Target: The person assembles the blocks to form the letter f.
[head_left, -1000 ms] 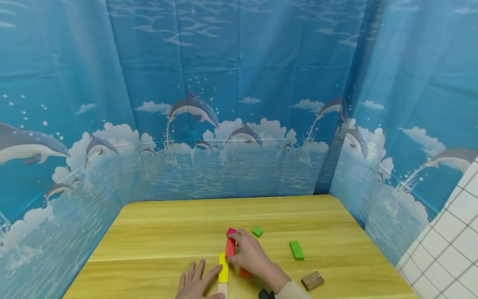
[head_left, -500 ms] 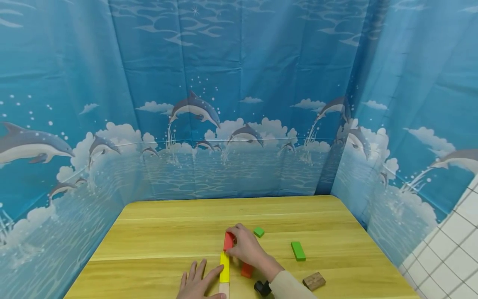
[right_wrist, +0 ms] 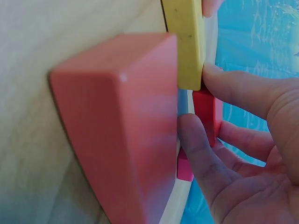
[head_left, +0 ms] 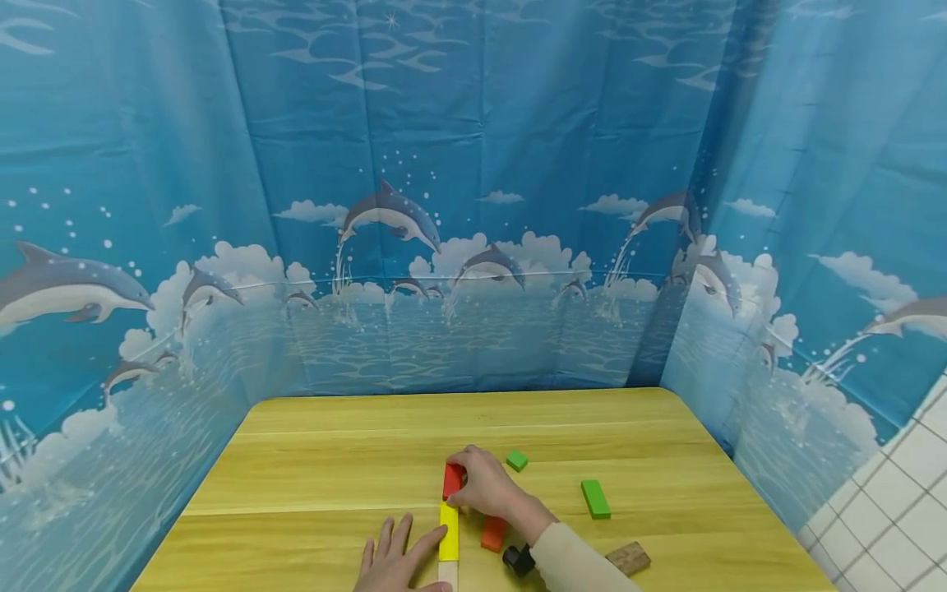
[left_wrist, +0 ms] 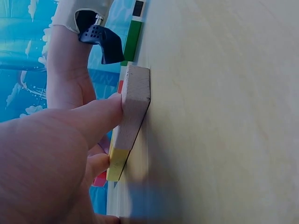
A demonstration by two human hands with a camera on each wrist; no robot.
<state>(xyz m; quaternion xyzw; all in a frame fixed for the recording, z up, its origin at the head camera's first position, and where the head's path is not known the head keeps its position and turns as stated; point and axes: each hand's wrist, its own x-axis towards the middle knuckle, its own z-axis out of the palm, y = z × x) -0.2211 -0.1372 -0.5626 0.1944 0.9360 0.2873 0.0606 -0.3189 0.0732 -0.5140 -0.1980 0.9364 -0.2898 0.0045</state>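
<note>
A yellow block (head_left: 449, 533) and a pale wooden block (left_wrist: 135, 102) lie end to end. My left hand (head_left: 395, 559) rests beside them, fingers spread, its thumb touching the pale block and another finger the yellow one. At the far end of the yellow block, my right hand (head_left: 488, 487) pinches a red block (head_left: 452, 480) in line with it. The right thumb also lies by the yellow block's end in the right wrist view. A pink block (right_wrist: 185, 167) shows beyond the red one there; the hand hides it in the head view.
An orange-red block (head_left: 493, 533) lies under the right wrist, by a black wrist-camera piece (head_left: 519, 561). To the right are a small green block (head_left: 516, 460), a longer green block (head_left: 595, 499) and a brown block (head_left: 629, 559). A dolphin-print curtain (head_left: 459, 329) surrounds the wooden table (head_left: 333, 460).
My right hand has shifted the red block slightly left and away, into line with the yellow block. The pink block has gone out of sight in the head view. My left hand keeps its place.
</note>
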